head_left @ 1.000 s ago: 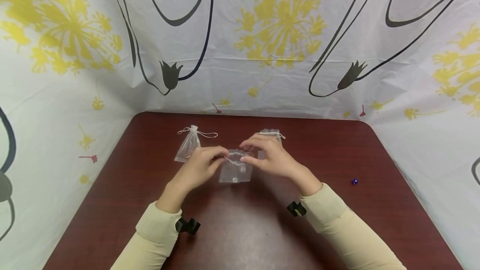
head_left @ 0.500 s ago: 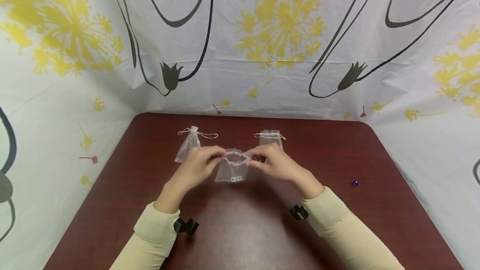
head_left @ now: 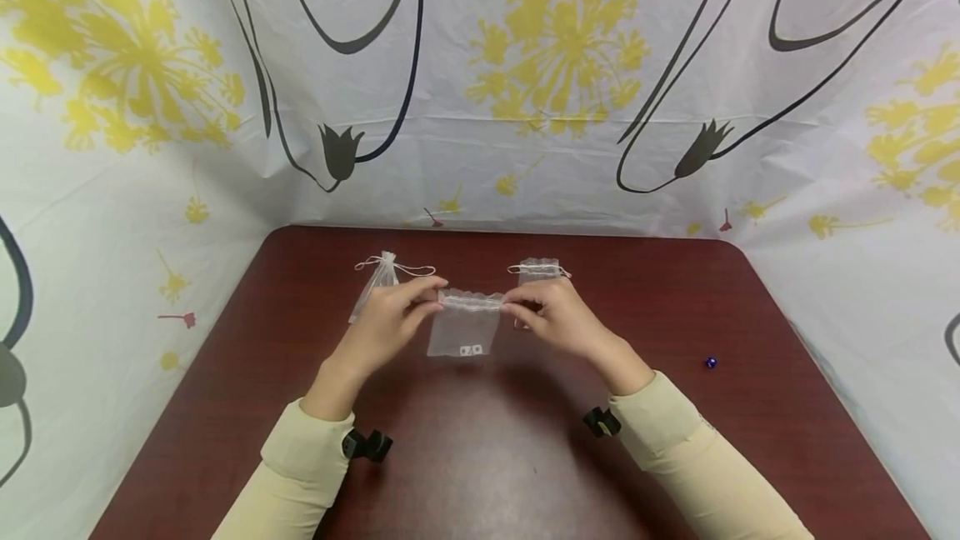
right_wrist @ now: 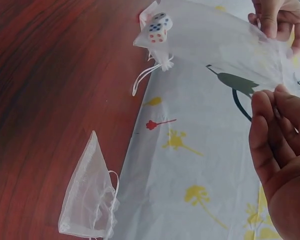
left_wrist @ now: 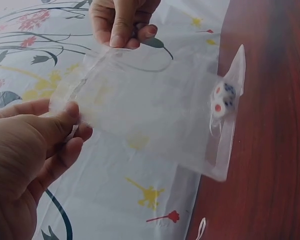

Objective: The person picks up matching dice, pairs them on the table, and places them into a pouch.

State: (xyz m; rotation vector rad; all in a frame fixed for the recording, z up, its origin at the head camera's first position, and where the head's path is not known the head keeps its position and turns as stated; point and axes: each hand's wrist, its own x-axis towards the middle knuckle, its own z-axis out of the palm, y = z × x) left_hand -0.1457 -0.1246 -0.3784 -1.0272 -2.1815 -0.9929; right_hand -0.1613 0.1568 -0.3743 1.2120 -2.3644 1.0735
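A sheer white organza drawstring bag [head_left: 465, 327] hangs between my two hands, its gathered top edge stretched flat. My left hand [head_left: 386, 319] pinches the left end of that edge between thumb and fingers. At the right end my right hand [head_left: 558, 315] pinches it the same way. Two white dice [left_wrist: 223, 100] with red and blue dots lie together in the bottom of the bag, seen through the mesh in both wrist views. The right wrist view shows the dice [right_wrist: 159, 27] near the upper left.
Behind my left hand stands a second organza bag [head_left: 382, 275], its neck drawn tight and cord loops spread. A third, flat bag [head_left: 538, 270] lies behind my right hand. A small shiny blue ball [head_left: 711, 363] sits on the dark red table [head_left: 765, 440] at right.
My right hand has taken hold of the bag's rim. The mouth, round half a second ago, is now pulled straight, and the bag is raised a little. Both dice now show.
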